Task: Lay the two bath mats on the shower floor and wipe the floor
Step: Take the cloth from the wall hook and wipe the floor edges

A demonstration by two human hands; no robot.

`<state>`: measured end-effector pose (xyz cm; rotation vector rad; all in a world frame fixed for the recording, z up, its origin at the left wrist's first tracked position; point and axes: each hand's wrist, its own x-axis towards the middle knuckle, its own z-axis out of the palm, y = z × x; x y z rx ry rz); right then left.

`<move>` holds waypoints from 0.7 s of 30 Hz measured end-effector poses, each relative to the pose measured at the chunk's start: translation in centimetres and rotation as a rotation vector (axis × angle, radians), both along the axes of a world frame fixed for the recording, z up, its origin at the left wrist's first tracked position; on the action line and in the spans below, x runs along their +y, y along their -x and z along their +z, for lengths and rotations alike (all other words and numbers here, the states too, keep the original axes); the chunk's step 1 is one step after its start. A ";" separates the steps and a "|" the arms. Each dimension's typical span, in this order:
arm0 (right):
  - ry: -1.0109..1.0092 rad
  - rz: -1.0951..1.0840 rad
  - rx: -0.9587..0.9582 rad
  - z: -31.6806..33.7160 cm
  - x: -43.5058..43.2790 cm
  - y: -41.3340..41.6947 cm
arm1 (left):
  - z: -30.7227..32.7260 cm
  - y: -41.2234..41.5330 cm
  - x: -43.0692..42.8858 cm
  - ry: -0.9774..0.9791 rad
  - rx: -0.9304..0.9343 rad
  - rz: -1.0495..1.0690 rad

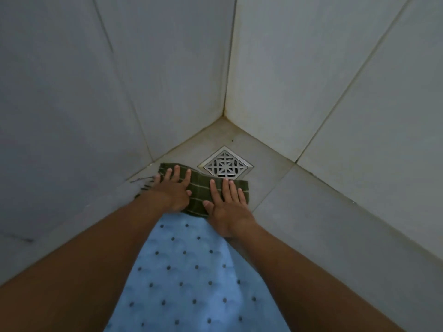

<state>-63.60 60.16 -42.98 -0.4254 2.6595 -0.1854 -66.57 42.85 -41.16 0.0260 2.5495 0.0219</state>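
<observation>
Your left hand (171, 190) and right hand (226, 207) press flat, fingers spread and ungripped, on the green striped cloth (199, 188), which lies on the shower floor (299, 212) between blue mat (191, 271) and drain grate (225, 165). No legible writing.

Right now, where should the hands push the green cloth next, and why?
Probably forward, toward the corner past the drain grate. Both the left hand and right hand press flat on the green checked cloth, which lies between the blue bath mat and the drain. The floor tile in that corner looks stained along the grout and the cloth does not cover it.
</observation>
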 end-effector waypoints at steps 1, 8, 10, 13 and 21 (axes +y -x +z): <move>-0.007 0.013 0.022 0.0 1.4 0.0 | -0.2 -0.2 1.3 -0.019 0.007 0.020; -0.063 0.112 0.063 0.8 10.4 0.6 | -1.0 -2.7 9.9 -0.113 0.108 0.125; -0.068 0.132 0.066 0.9 12.3 1.0 | -1.3 -3.4 11.8 -0.126 0.108 0.152; -0.042 0.129 0.088 0.8 13.3 1.2 | -1.5 -3.8 12.9 -0.111 0.123 0.188; -0.033 0.086 0.065 0.4 13.0 1.4 | -1.3 -3.9 12.7 -0.121 0.135 0.196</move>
